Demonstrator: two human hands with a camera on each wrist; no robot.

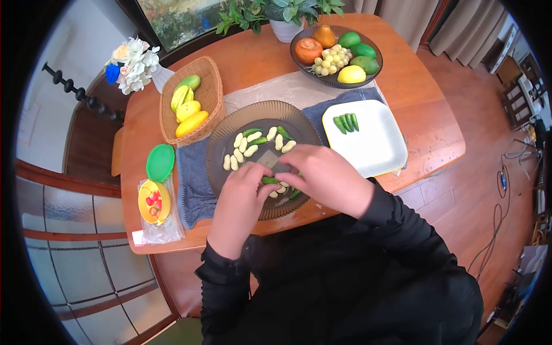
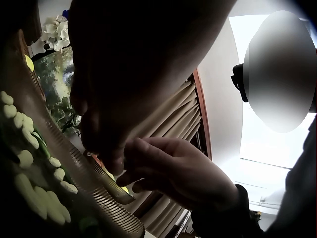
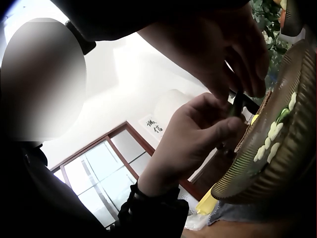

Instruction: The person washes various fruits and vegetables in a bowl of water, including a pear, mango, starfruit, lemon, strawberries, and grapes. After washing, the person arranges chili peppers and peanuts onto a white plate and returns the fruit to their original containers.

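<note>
Both hands meet over a brown ribbed glass plate. My left hand pinches a small green chili pepper between thumb and fingers; the pepper also shows dark in the right wrist view. My right hand comes from the other side, its curled thumb and fingertips at the pepper's other end, partly hiding it. On the plate lie several pale peanuts and other green chili peppers, some under the hands. A white tray to the right holds several green chili peppers in a row.
A wicker basket of yellow and green fruit stands back left. At the far side are a dark fruit bowl and a potted plant. A yellow bowl with red pieces and a green lid sit at left.
</note>
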